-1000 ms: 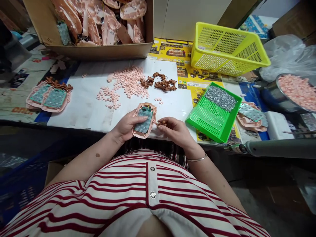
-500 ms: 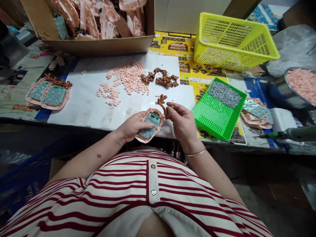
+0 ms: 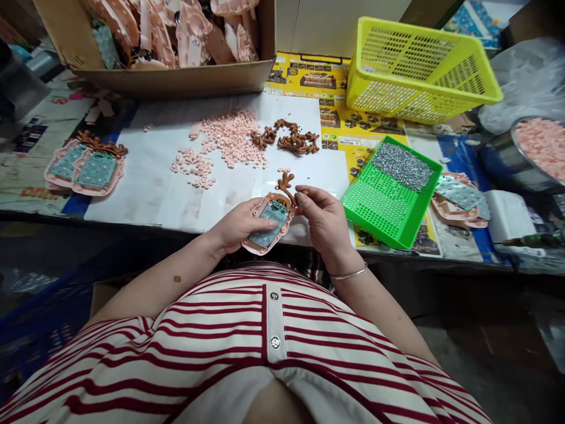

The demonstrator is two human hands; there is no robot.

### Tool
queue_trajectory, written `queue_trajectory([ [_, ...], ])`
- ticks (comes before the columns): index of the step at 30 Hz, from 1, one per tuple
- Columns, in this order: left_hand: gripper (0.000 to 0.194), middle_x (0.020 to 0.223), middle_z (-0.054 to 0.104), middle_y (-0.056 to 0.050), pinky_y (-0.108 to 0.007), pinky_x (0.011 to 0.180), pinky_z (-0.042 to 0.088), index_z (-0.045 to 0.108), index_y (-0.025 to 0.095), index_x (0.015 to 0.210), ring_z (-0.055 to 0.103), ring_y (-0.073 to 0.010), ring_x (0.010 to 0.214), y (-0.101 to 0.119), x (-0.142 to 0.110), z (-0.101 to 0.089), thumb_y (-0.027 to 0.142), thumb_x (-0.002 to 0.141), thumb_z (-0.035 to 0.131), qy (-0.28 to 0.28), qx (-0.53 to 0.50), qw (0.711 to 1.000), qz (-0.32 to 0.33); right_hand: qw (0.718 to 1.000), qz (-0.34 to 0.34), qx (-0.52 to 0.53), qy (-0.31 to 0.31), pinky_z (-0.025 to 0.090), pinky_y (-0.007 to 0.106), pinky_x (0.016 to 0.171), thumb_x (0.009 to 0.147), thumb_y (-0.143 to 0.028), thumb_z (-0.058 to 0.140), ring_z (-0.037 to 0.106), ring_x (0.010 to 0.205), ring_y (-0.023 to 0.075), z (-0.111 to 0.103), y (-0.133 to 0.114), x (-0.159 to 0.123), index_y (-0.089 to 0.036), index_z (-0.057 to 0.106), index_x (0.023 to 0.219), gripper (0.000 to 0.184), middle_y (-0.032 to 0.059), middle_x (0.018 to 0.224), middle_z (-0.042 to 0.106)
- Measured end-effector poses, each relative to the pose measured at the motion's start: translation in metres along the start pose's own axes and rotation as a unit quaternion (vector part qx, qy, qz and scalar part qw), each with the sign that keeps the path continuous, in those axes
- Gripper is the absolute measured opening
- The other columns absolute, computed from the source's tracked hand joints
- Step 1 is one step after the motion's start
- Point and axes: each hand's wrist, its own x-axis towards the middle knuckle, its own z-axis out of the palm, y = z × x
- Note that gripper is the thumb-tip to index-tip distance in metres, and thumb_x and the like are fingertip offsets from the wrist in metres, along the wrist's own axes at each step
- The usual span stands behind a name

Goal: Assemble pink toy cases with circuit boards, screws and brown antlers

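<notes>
My left hand (image 3: 238,225) is closed on a pink plastic shell (image 3: 258,247) near the table's front edge, its thumb lying over the green circuit board (image 3: 267,227) inside. My right hand (image 3: 325,221) pinches a brown antler-shaped plastic piece (image 3: 286,181) between thumb and fingers. The antler piece is at the shell's upper right end; whether it is seated there I cannot tell. Beyond my hands lie a heap of small pink plastic parts (image 3: 233,138) and a cluster of more brown antler pieces (image 3: 298,141).
A green tray (image 3: 384,221) with many screws (image 3: 404,166) is right of my right hand. Behind it stands a yellow basket (image 3: 424,100). A cardboard box (image 3: 176,79) of pink shells is at the back left. Two shells with boards (image 3: 95,174) lie left; an electric screwdriver (image 3: 534,240) is far right.
My right hand has moved slightly left, bringing the antler piece closer against the shell's upper end. The screwdriver at far right has shifted toward the right edge of view.
</notes>
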Motion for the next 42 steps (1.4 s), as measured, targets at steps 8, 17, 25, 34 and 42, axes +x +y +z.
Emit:
queue_trajectory([
  [8, 0.05, 0.085, 0.073, -0.008, -0.028, 0.066, 0.053, 0.063, 0.012, 0.107, 0.068, -0.0183, 0.071, 0.0, 0.0, 0.001, 0.024, 0.063, 0.084, 0.015, 0.005, 1.0, 0.004, 1.0, -0.022, -0.021, 0.0, 0.053, 0.026, 0.064, 0.065, -0.052, 0.088, 0.057, 0.067, 0.0088, 0.0, 0.003, -0.001, -0.025, 0.075, 0.09, 0.039, -0.0028, 0.082, 0.069],
  [17, 0.054, 0.092, 0.073, -0.006, -0.028, 0.07, 0.054, 0.062, 0.012, 0.111, 0.07, -0.018, 0.077, -0.004, 0.001, 0.001, 0.023, 0.063, 0.083, 0.041, 0.014, 0.999, 0.015, 0.995, -0.072, -0.075, 0.005, 0.055, 0.028, 0.075, 0.065, -0.059, 0.086, 0.062, 0.073, 0.0105, 0.0, 0.009, 0.001, -0.024, 0.072, 0.09, 0.045, -0.0028, 0.081, 0.068],
  [25, 0.05, 0.086, 0.074, -0.007, -0.026, 0.065, 0.051, 0.063, 0.011, 0.108, 0.067, -0.0161, 0.071, -0.001, 0.0, -0.005, 0.025, 0.065, 0.083, -0.033, -0.003, 0.999, -0.018, 0.995, 0.034, -0.026, -0.087, 0.057, 0.027, 0.072, 0.061, -0.061, 0.088, 0.066, 0.077, 0.0118, -0.011, 0.002, 0.008, -0.025, 0.072, 0.096, 0.053, -0.0014, 0.086, 0.072],
  [34, 0.043, 0.084, 0.074, -0.007, -0.027, 0.068, 0.051, 0.064, 0.011, 0.102, 0.067, -0.0161, 0.072, -0.003, 0.003, -0.003, 0.024, 0.065, 0.082, -0.069, 0.021, 0.996, -0.044, 0.991, 0.044, 0.016, -0.123, 0.058, 0.025, 0.071, 0.061, -0.045, 0.093, 0.068, 0.077, 0.0108, -0.009, -0.006, 0.013, -0.024, 0.074, 0.087, 0.038, -0.0024, 0.085, 0.075],
  [42, 0.042, 0.084, 0.073, -0.006, -0.028, 0.068, 0.051, 0.063, 0.011, 0.101, 0.067, -0.016, 0.071, -0.001, 0.004, -0.004, 0.023, 0.065, 0.081, -0.073, 0.035, 0.995, -0.058, 0.987, 0.031, 0.015, -0.158, 0.056, 0.023, 0.073, 0.066, -0.043, 0.092, 0.064, 0.078, 0.0086, -0.01, -0.001, 0.013, -0.026, 0.069, 0.092, 0.039, -0.0041, 0.086, 0.07],
])
